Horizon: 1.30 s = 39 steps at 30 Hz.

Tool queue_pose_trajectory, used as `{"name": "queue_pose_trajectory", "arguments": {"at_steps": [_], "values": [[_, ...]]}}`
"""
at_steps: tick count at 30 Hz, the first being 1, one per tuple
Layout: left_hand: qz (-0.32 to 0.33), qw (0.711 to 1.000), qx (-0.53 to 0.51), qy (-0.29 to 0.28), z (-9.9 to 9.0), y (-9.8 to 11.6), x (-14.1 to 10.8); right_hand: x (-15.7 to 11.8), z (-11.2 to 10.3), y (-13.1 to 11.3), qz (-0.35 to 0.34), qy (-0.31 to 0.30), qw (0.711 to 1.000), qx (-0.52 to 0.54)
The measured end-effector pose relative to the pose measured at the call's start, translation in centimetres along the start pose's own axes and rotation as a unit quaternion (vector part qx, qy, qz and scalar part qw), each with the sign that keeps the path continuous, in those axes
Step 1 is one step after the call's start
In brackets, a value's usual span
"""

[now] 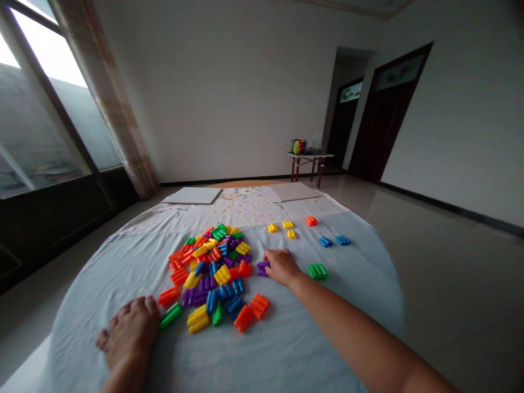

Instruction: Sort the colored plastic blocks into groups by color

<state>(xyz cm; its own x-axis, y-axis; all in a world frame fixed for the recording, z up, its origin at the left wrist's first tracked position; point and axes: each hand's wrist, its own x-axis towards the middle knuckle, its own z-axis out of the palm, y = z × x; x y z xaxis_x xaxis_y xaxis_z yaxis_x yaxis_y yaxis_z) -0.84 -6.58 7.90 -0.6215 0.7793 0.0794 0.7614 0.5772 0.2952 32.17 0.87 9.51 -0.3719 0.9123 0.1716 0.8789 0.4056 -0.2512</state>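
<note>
My left hand (pixel 131 327) lies flat on the tablecloth at the lower left, fingers spread and holding nothing. Just right of its fingers is a green ridged plastic piece (pixel 171 315). A multicoloured heap of such toy pieces (pixel 207 284) covers the table's middle: orange, yellow, purple, blue and green. Right of the heap, my right hand (pixel 282 266) has its fingers bent down around a purple ridged plastic piece (pixel 262 268); the grip is partly hidden. A bit of purple also shows behind the knuckles. Near this hand lies a green piece (pixel 317 271).
Beyond my right hand lie several yellow pieces (pixel 288 224), an orange piece (pixel 311 220) and two blue pieces (pixel 343 240). Two flat boards, one white (pixel 193 195) and one pinkish (pixel 295 191), rest at the table's far side. A small side table (pixel 310 156) stands near the wall.
</note>
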Motion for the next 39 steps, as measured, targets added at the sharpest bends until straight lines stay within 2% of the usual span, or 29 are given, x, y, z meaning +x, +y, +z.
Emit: {"name": "queue_pose_trajectory", "arguments": {"at_steps": [2, 6, 10, 15, 18, 20, 24, 26, 29, 36, 39], "values": [[0.0, 1.0, 0.0, 0.005, 0.2, -0.1, 0.1, -0.6, -0.4, 0.1, -0.031, 0.001, 1.0, -0.005], [-0.003, 1.0, 0.005, 0.012, 0.5, -0.2, 0.3, -1.6, -1.2, 0.5, -0.146, -0.047, 0.987, 0.051], [0.001, 1.0, 0.008, 0.011, 0.4, -0.2, 0.2, -1.3, -1.3, 1.0, -0.172, -0.062, 0.979, 0.095], [0.001, 1.0, 0.004, 0.007, 0.5, -0.2, 0.2, -0.4, 0.4, 0.7, -0.225, -0.121, 0.963, 0.083], [0.004, 1.0, 0.002, 0.004, 0.6, -0.4, 0.3, 0.0, 0.7, 0.7, -0.216, -0.124, 0.966, 0.075], [-0.001, 1.0, 0.002, 0.003, 0.7, -0.4, 0.4, 0.2, 0.0, 1.4, -0.193, -0.092, 0.974, 0.075], [-0.006, 1.0, 0.007, -0.002, 0.7, -0.3, 0.5, 0.8, -2.4, 4.6, -0.081, -0.018, 0.996, 0.043], [-0.006, 1.0, 0.013, -0.005, 0.7, -0.2, 0.4, 1.3, -3.2, 6.3, -0.031, -0.027, 0.999, 0.017], [-0.004, 1.0, 0.017, -0.007, 0.6, -0.2, 0.4, 2.0, -3.4, 8.1, 0.001, -0.056, 0.998, -0.005], [0.017, 1.0, 0.019, -0.005, 0.5, -0.3, 0.3, 3.0, -1.8, 9.2, 0.003, -0.102, 0.995, -0.02], [0.005, 1.0, 0.014, 0.0, 0.4, -0.3, 0.3, 3.5, -1.4, 9.5, -0.014, -0.118, 0.993, -0.022]]}}
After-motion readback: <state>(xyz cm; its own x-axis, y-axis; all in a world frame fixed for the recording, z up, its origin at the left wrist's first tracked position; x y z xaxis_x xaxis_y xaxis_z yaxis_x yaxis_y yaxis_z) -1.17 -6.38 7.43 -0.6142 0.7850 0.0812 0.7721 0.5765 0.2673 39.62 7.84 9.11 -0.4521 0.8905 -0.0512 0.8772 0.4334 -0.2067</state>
